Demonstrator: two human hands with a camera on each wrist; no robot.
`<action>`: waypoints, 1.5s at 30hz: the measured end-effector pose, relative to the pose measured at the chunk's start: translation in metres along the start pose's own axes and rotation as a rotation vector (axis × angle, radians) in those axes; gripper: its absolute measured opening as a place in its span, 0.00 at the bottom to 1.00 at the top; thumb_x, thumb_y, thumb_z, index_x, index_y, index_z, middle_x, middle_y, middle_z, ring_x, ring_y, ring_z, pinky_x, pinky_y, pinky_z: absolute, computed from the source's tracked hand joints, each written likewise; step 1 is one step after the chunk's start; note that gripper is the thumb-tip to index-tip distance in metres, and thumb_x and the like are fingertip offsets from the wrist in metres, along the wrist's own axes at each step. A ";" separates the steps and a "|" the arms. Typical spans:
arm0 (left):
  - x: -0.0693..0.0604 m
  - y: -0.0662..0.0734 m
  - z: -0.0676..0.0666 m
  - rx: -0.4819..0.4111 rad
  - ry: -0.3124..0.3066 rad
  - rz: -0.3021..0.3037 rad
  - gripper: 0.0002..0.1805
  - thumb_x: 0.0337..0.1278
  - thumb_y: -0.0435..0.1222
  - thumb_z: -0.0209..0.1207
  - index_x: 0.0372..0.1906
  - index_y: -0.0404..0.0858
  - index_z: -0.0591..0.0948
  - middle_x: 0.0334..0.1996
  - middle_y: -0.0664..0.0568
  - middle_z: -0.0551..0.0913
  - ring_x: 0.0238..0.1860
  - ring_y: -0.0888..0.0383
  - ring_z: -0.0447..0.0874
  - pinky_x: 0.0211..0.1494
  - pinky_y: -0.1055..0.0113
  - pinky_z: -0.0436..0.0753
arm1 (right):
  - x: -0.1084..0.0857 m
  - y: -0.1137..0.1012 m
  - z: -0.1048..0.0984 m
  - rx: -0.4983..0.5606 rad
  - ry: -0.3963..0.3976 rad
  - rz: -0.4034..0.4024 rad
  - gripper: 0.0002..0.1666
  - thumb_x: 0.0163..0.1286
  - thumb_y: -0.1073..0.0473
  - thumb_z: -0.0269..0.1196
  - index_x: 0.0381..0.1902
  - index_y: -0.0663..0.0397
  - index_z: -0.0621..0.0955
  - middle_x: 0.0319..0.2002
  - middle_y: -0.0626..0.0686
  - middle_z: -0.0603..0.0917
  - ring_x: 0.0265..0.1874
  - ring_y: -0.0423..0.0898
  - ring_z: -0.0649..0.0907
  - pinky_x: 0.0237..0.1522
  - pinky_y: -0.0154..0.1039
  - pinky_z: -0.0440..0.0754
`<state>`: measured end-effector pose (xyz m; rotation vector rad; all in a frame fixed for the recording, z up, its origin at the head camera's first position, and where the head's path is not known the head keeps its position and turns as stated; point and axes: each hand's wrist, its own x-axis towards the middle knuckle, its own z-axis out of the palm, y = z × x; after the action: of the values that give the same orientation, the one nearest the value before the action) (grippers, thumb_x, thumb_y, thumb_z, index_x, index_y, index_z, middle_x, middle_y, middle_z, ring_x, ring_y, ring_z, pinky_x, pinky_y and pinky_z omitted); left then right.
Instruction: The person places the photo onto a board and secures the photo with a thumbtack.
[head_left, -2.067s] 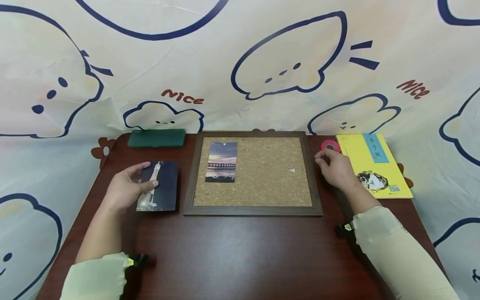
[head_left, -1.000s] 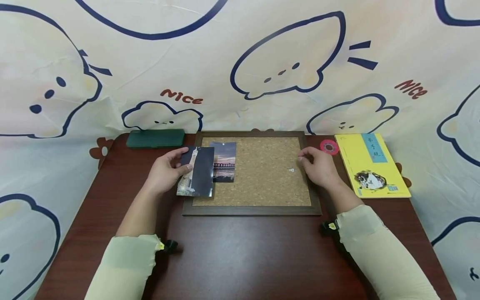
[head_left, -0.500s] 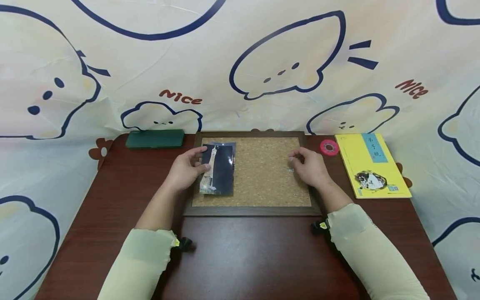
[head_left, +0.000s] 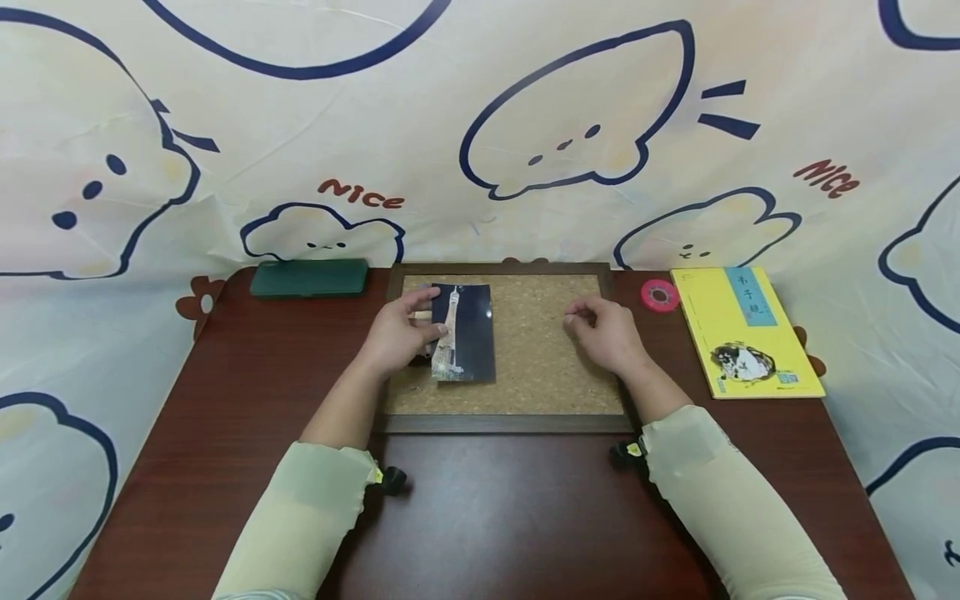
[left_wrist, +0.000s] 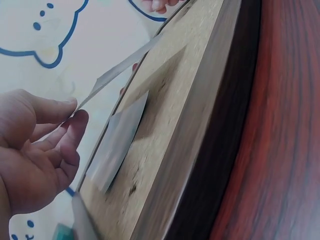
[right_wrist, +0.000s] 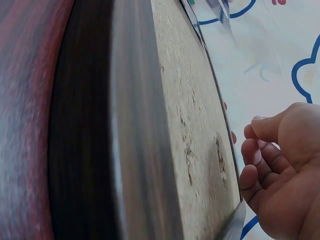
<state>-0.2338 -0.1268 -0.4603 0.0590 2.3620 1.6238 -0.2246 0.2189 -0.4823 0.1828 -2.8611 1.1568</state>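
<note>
Between thumb and fingers, my left hand (head_left: 397,337) (left_wrist: 35,150) pinches the left edge of a dark tower photo (head_left: 468,333). This photo (left_wrist: 115,70) is raised off the corkboard (head_left: 540,375) in the left wrist view. Beneath it, a second photo (left_wrist: 117,145) lies on the cork, mostly covered in the head view. My right hand (head_left: 607,333) (right_wrist: 290,165) hovers over the board's right part, thumb and index fingertips together and the other fingers curled. Whether something tiny is between those fingertips cannot be told.
A green case (head_left: 309,278) lies at the back left of the table (head_left: 510,517). To the right of the board are a round pink item (head_left: 660,295) and a yellow book (head_left: 750,333). A patterned cloth (head_left: 525,225) hangs behind the table.
My left hand has carried the tower photo rightward from beside the board to above it, over the other photo. My right hand has moved left from near the pink item to above the cork.
</note>
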 end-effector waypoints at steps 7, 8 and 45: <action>0.009 0.002 0.017 -0.021 -0.037 0.003 0.39 0.63 0.29 0.69 0.77 0.45 0.70 0.69 0.39 0.71 0.56 0.46 0.83 0.44 0.51 0.88 | 0.007 -0.006 0.008 0.003 -0.016 -0.001 0.06 0.76 0.59 0.64 0.44 0.53 0.86 0.40 0.53 0.88 0.41 0.51 0.84 0.45 0.49 0.81; 0.010 0.002 0.019 -0.027 -0.041 0.007 0.39 0.62 0.28 0.69 0.77 0.45 0.70 0.69 0.39 0.71 0.56 0.45 0.83 0.43 0.52 0.88 | 0.008 -0.006 0.009 0.001 -0.018 0.000 0.06 0.76 0.59 0.64 0.44 0.53 0.86 0.40 0.53 0.88 0.41 0.51 0.84 0.46 0.49 0.81; 0.045 0.009 0.081 0.453 0.001 0.121 0.37 0.59 0.40 0.74 0.73 0.38 0.74 0.55 0.45 0.79 0.53 0.49 0.78 0.60 0.54 0.77 | 0.055 -0.032 0.053 -0.040 -0.075 0.015 0.05 0.77 0.60 0.62 0.44 0.50 0.85 0.38 0.52 0.86 0.35 0.49 0.82 0.38 0.44 0.79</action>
<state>-0.2584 -0.0412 -0.4882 0.2945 2.7237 1.0994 -0.2755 0.1546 -0.4931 0.2082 -2.9529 1.1169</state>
